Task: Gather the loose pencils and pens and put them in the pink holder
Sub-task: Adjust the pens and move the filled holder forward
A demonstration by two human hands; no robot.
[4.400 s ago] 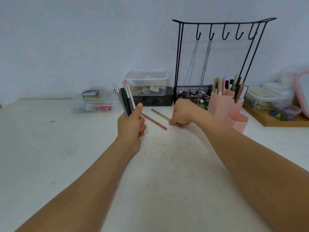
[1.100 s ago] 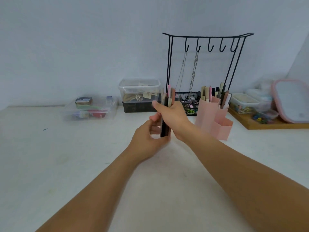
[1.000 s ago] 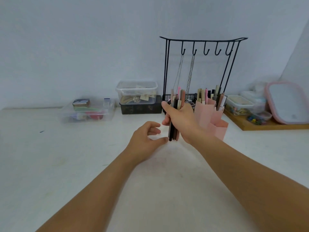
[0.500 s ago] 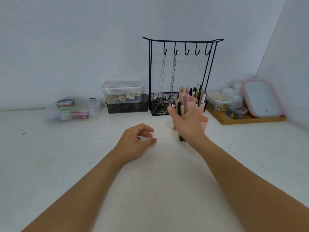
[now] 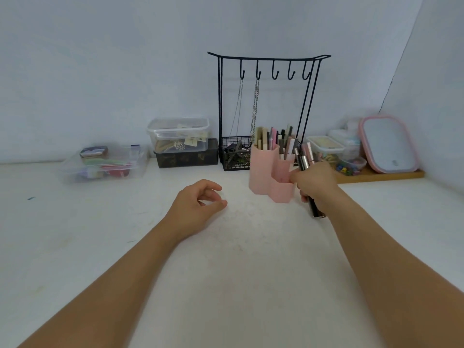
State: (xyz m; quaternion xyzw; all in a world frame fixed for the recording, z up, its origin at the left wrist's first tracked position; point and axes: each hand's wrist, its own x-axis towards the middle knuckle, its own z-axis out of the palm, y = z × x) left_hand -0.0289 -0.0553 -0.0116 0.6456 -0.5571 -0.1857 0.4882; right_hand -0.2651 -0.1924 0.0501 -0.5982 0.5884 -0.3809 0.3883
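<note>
My right hand (image 5: 316, 185) grips a bundle of pens and pencils (image 5: 306, 160), held roughly upright just right of the pink holder (image 5: 263, 172). The bundle's lower ends stick out below my fist near the white table, its tops rise beside the holder's right side. The pink holder has several joined tubes, and the taller back ones hold pens and pencils. My left hand (image 5: 197, 203) rests low over the table left of the holder, fingers loosely curled, holding nothing.
Behind the holder stands a black wire rack (image 5: 266, 71) with hooks, chains and a basket. Clear lidded boxes (image 5: 179, 133) sit at the back left, with another clear box (image 5: 105, 164) further left. A wooden tray (image 5: 381, 175) with small containers and a pink-rimmed mirror (image 5: 388, 144) sits at the right.
The bundle passed from my left hand to my right, which carried it rightwards to the holder's right side. My left hand let go and dropped towards the table.
</note>
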